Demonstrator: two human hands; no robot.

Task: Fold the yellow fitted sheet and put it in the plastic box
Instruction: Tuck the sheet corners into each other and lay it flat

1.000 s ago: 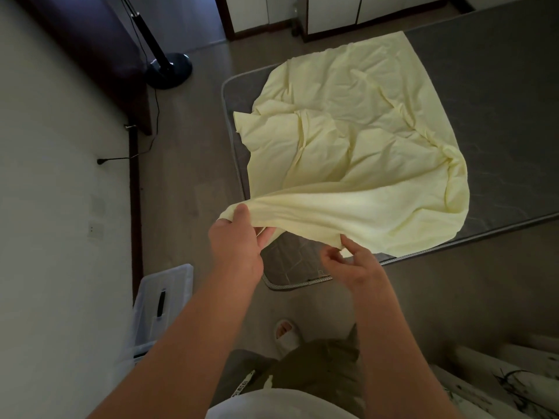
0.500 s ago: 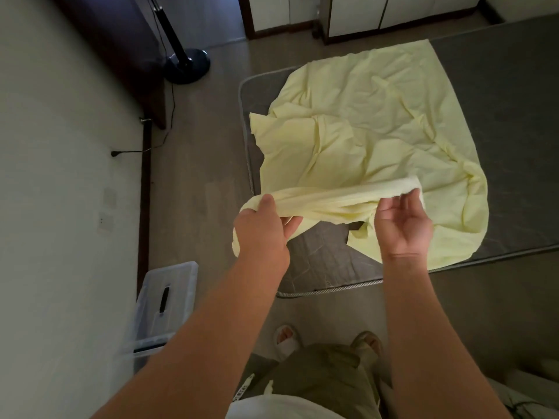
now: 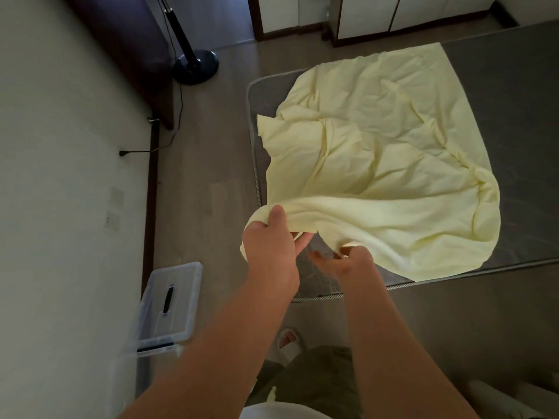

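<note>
Now the left hand [image 3: 269,243] grips the yellow sheet [image 3: 378,152] near the mattress [image 3: 499,71] corner. The right hand [image 3: 341,263] pokes under it; its hold is unclear.

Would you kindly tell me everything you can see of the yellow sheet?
The sheet is pale yellow, soft-looking cloth, wrinkled and not yet neatly folded, spread over the near-left part of a grey mattress. Its far edge lies fairly straight, and its right corner is gathered into a puckered bunch. The near-left corner is raised off the mattress, bunched in the left hand with the thumb on top. The blurred right hand meets the near hem beside it; whether it grips is unclear.
</note>
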